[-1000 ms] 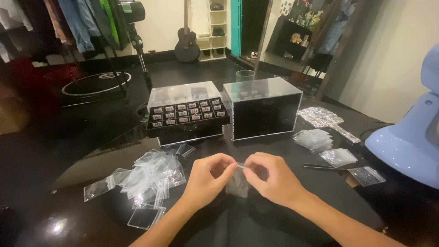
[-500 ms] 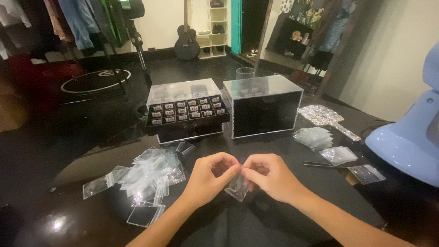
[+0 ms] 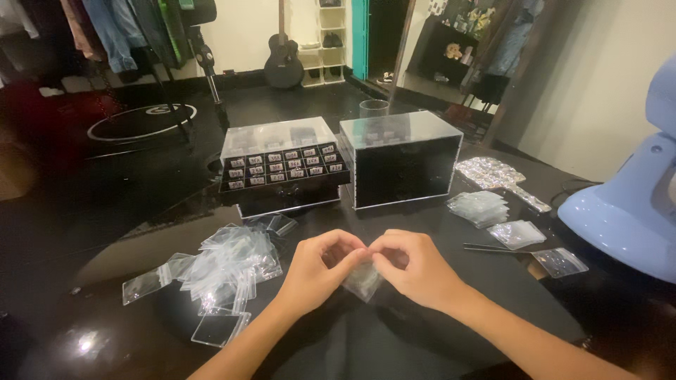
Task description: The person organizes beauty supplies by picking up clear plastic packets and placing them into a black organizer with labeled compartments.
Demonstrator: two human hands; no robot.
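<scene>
Item in hand: we pinch one small clear plastic zip pouch (image 3: 363, 279) at its top edge, left hand (image 3: 318, 271) and right hand (image 3: 417, 271) both clamped on it, fingertips meeting just above the glossy black counter (image 3: 394, 338). We judge this pouch mid-handling. Left of the left hand: loose heap of clear pouches (image 3: 222, 271). Beyond both hands: black drawer tray (image 3: 282, 169). Right of the right hand: stacked pouches (image 3: 480, 208).
</scene>
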